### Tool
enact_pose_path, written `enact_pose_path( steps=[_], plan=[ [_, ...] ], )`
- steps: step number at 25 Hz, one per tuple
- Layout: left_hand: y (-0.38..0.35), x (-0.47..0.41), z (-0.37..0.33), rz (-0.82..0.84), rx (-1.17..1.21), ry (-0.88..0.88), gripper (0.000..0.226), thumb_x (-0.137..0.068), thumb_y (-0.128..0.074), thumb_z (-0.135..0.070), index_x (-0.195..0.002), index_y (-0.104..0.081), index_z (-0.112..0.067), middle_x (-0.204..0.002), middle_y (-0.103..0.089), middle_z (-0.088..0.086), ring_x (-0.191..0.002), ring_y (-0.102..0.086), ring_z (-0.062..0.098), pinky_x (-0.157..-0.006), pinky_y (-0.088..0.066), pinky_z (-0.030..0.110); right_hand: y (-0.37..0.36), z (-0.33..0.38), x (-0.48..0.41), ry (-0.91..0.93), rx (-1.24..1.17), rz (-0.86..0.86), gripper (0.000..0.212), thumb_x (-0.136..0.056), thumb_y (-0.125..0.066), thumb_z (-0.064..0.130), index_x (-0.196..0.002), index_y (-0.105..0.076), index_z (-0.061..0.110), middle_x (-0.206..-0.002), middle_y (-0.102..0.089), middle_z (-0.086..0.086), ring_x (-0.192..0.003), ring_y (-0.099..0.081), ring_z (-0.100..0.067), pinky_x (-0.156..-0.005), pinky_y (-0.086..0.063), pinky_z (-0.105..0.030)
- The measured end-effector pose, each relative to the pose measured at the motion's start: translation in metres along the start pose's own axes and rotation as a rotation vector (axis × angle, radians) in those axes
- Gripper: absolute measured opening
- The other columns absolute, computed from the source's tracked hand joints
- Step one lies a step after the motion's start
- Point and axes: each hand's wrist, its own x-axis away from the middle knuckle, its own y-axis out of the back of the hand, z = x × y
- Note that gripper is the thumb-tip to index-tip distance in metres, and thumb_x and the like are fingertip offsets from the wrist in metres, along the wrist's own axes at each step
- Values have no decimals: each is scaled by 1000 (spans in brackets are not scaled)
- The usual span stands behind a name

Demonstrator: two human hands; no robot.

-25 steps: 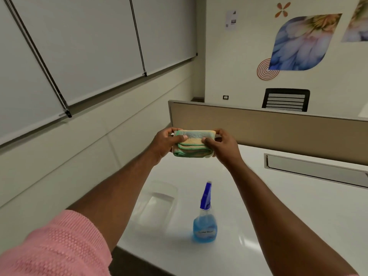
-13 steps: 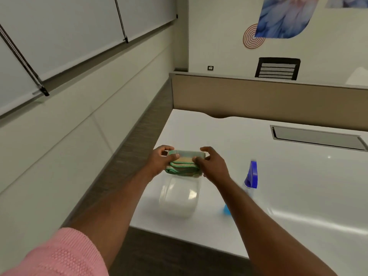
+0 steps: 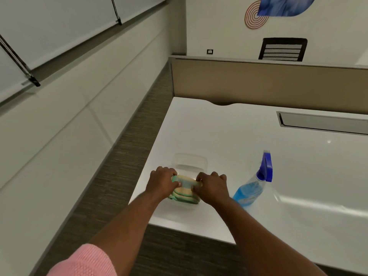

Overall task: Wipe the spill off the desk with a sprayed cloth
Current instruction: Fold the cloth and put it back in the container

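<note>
One view only: head cam, wide-angle, worn on the person's head, facing fwd and steeply down over the near left corner of the white desk (image 3: 229,136). Both forearms run up from the bottom edge; left hand (image 3: 162,183) and right hand (image 3: 213,187) sit near frame centre, close to the lens. Beige partition (image 3: 258,82), chair back (image 3: 282,49) and wall lie farther off, up top. Edges bow w/ lens distortion. No second view, so nothing shared.
</note>
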Motion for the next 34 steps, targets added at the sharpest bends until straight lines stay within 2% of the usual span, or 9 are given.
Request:
enact_pose_path(
  steps=[2, 4, 7, 11, 13, 16, 26, 31, 34],
  plan=[
    [-4, 0, 1, 8, -120, -66, 38, -79, -77, -47, -109, -70, -26, -110, -65, -3, -108, -54, 21, -91, -41, 38, -5, 0, 1, 51, 91, -29, 32, -85, -58, 47, -108, -71, 29, -111, -70, 1, -111, -51, -24, -88, -26, -41],
    [-11, 2, 2, 6, -251, -131, 30, -81, -74, -45, -104, -71, -25, -112, -60, -3, -111, -50, 21, -92, -40, 38, -10, -2, -1, 97, 147, -46, 32, -85, -59, 41, -109, -75, 29, -132, -64, 1, -128, -45, -25, -102, -22, -44],
    [-24, 3, 5, 10, -373, -187, 28, -85, -69, -43, -106, -74, -25, -121, -56, -1, -115, -45, 22, -93, -37, 38, -18, -5, -3, 126, 177, -17, 33, -92, -57, 41, -113, -77, 28, -155, -49, -4, -151, -24, -28, -121, 0, -55],
    [-31, 3, 8, 60, -387, -165, 35, -87, -66, -45, -115, -73, -24, -143, -49, 5, -137, -34, 27, -110, -28, 44, -23, -11, 0, 137, 167, 28, 37, -97, -50, 45, -119, -76, 30, -166, -33, -4, -157, -8, -30, -120, 14, -59],
    [-32, 3, 6, 71, -376, -156, 37, -89, -64, -46, -117, -71, -24, -156, -40, 7, -151, -19, 30, -121, -15, 50, -23, -14, 4, 121, 83, 30, 39, -98, -49, 47, -126, -71, 32, -169, -28, -2, -158, -5, -27, -122, 12, -58],
    [-30, 3, -2, 60, -312, -150, 45, -91, -59, -50, -129, -62, -26, -165, -29, 6, -157, -6, 27, -124, -2, 52, -20, -15, 13, 80, -65, -32, 44, -99, -51, 51, -139, -60, 35, -169, -27, 2, -158, -8, -21, -125, 3, -53],
    [-27, 0, -61, 17, -117, -298, 74, -96, -41, -68, -157, -27, -30, -171, -15, -2, -158, -2, 18, -126, -1, 50, 16, -28, 54, -7, -327, -291, 54, -98, -56, 58, -146, -49, 35, -160, -41, 11, -149, -34, -11, -119, -34, -37],
    [-38, 0, -94, 66, -80, -380, 76, -95, -40, -69, -159, -20, -32, -171, -14, -4, -158, -4, 15, -126, -2, 49, 31, -48, 83, -21, -400, -387, 47, -97, -59, 54, -140, -54, 38, -148, -55, 15, -136, -48, -6, -107, -40, -25],
    [-52, -1, -115, 119, -58, -398, 81, -90, -42, -75, -158, -21, -35, -169, -20, -6, -157, -13, 14, -126, -6, 49, 33, -65, 102, -94, -463, -445, 39, -96, -64, 51, -132, -62, 35, -132, -65, 15, -123, -56, -6, -98, -41, -19]
  ],
)
